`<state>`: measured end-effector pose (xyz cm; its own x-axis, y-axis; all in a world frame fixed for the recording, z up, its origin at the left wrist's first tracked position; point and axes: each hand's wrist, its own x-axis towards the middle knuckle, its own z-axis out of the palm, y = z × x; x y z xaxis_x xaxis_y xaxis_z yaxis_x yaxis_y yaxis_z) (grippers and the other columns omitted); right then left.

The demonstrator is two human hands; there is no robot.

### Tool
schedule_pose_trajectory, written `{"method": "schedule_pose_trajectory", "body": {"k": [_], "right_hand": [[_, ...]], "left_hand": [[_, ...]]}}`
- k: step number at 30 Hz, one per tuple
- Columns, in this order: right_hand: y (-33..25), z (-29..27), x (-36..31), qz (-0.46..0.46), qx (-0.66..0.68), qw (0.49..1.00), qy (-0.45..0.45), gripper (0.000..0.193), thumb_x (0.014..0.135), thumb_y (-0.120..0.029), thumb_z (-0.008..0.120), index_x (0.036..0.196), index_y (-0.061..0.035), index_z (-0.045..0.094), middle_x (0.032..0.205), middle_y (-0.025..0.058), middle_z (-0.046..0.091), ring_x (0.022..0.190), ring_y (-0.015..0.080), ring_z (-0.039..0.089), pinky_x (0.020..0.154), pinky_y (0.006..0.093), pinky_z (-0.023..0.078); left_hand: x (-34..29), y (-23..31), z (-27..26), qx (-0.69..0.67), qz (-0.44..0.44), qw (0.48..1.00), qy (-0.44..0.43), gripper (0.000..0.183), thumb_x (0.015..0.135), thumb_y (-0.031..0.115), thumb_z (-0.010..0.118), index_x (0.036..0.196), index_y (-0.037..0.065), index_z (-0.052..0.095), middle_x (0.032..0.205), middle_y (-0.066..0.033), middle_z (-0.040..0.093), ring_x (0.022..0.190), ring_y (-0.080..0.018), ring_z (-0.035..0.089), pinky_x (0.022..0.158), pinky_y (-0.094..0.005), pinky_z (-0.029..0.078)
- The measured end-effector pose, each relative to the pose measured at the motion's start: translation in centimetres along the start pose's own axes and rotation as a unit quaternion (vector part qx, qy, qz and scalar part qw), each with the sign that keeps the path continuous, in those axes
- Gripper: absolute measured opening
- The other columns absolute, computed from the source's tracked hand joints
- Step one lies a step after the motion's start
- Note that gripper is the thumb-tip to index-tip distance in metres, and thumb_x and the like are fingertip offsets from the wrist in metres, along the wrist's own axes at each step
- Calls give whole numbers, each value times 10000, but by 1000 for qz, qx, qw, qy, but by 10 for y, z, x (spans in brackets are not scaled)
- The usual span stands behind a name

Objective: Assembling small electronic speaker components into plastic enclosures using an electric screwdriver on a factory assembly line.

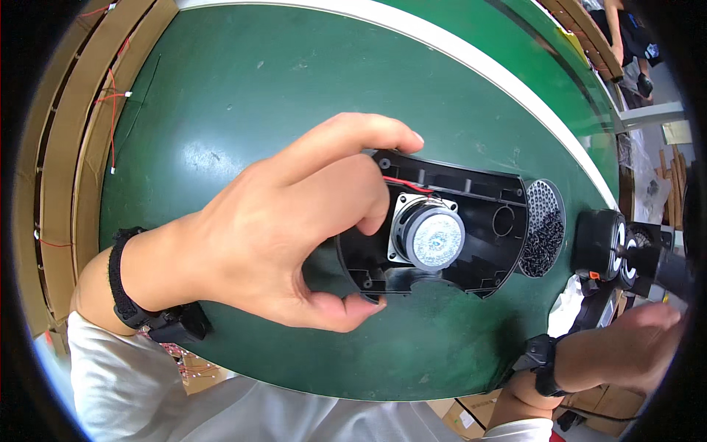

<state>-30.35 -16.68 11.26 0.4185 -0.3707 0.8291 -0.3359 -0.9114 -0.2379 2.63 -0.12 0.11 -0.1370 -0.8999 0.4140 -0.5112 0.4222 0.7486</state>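
- Left hand (pixel 283 236) pinches the black plastic shell (pixel 449 228) by its left end, thumb below, finger on top, pinning it flat on the green table (pixel 243 96).
- Speaker (pixel 433 236) sits face-down inside the shell.
- Right hand (pixel 637 346), well right of the shell, off the table's edge; can't tell its grip.
- Dish of screws (pixel 543 228) touches the shell's right end, handy.

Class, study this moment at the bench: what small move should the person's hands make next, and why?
Probably bring the right hand back toward the black plastic housing. The left hand grips the housing's edge on the green table, the speaker driver sits in it, and the right hand is off at the table's edge.
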Motion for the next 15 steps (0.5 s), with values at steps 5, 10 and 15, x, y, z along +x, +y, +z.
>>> {"method": "schedule_pose_trajectory", "body": {"k": [5,10,15], "right_hand": [[-100,90,-5,26,-79,967,-243,393,665,-227,796,941,10,646,1005,122,526,920,266,519,855,352,407],[-88,121,-15,51,-80,927,-362,505,484,-300,859,866,-30,670,886,66,405,867,233,438,771,337,371],[-85,120,-12,61,-66,909,-407,570,457,-331,860,912,-30,695,920,73,386,893,232,425,777,325,366]], "left_hand": [[-3,-7,1,-32,14,999,0,450,621,162,871,880,19,533,1344,-318,431,1141,-411,551,928,-460,482],[-6,-6,1,-35,-1,999,-7,465,642,163,875,926,26,534,1341,-321,425,1108,-416,570,898,-448,503],[-7,-7,4,-48,1,999,-9,491,643,169,880,958,29,530,1325,-331,427,1079,-418,583,876,-442,515]]}}
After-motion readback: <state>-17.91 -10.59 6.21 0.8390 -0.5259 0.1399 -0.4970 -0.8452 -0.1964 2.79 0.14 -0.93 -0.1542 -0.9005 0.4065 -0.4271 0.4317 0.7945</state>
